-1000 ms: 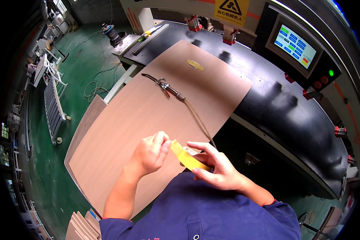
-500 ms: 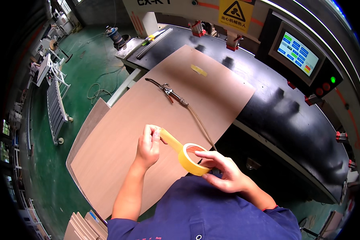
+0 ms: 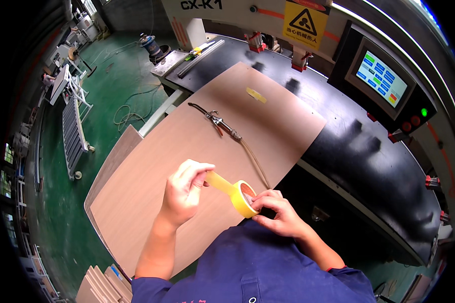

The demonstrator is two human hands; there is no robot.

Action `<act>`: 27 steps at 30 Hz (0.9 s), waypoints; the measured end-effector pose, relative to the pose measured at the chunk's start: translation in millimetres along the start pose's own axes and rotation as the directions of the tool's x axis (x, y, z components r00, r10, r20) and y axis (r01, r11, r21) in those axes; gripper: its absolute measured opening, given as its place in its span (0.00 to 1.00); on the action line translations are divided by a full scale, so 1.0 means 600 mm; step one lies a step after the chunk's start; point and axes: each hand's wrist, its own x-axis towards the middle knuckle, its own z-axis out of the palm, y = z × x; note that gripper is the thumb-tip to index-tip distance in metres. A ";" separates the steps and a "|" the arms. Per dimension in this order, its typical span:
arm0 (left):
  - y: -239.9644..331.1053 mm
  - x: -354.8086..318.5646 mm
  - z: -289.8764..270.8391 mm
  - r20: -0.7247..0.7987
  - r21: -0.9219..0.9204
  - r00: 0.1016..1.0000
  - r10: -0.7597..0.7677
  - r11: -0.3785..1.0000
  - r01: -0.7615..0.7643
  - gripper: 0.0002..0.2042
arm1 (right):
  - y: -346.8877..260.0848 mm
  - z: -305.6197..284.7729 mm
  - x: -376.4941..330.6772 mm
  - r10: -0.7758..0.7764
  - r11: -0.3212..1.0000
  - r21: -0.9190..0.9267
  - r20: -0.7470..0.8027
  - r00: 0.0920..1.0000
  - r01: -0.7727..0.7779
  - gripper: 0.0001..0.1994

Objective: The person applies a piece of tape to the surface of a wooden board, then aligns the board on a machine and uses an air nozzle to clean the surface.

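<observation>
Between my hands is a roll of yellow tape (image 3: pixel 241 204), with a short strip (image 3: pixel 219 182) pulled out to the left. My left hand (image 3: pixel 185 191) pinches the free end of that strip between thumb and fingers. My right hand (image 3: pixel 279 212) grips the roll by its right side, fingers at the cardboard core. Both hands are above a large brown board (image 3: pixel 151 177). Lying on the board beyond them is an air blow gun (image 3: pixel 222 125) with a bent nozzle and a tan hose. Farther off, a piece of yellow tape (image 3: pixel 256 95) is stuck to the board.
The board lies partly on a black machine table (image 3: pixel 349 146) with a touch-screen panel (image 3: pixel 381 76) above it, at the right. Red-tipped clamps (image 3: pixel 301 59) line the table's back. At lower left stand stacked boards (image 3: pixel 103 285). A roller conveyor (image 3: pixel 73 134) stands on the green floor.
My left hand has turned, its back now more upward. The tape roll has tilted more edge-on, and my right fingers have closed nearer its core. The whole view has shifted slightly.
</observation>
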 end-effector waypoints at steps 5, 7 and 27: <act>0.053 0.014 -0.012 0.216 0.228 0.929 0.301 0.909 -0.348 0.13 | 0.023 0.003 0.022 -0.010 0.999 0.054 0.092 0.996 0.005 0.13; 0.061 0.012 -0.009 0.278 0.294 0.890 0.362 0.850 -0.437 0.17 | 0.037 -0.001 0.037 -0.001 0.988 0.154 -0.022 1.000 0.005 0.16; 0.091 0.014 -0.028 0.216 0.267 0.793 0.569 0.747 -0.609 0.15 | 0.081 0.013 0.178 -0.120 0.412 0.591 0.790 0.602 -0.694 0.24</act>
